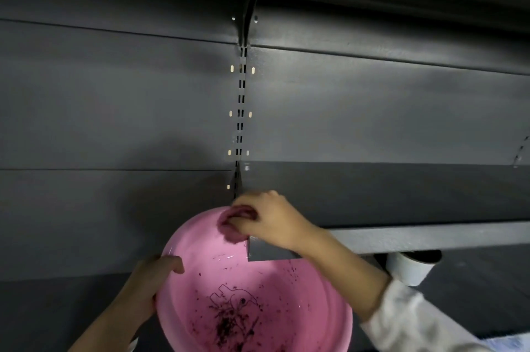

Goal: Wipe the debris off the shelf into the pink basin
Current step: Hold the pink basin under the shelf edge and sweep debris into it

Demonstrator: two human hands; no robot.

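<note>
At left end of dark grey shelf [401,208]: right hand [269,221], fingers closed on bunched pink cloth [233,224], pressed at shelf corner above basin. Below, tilted under shelf edge: pink basin [252,288], dark debris [229,320] scattered inside; left hand [152,282] gripping rim. Under shelf, right: white cup [410,267].
</note>
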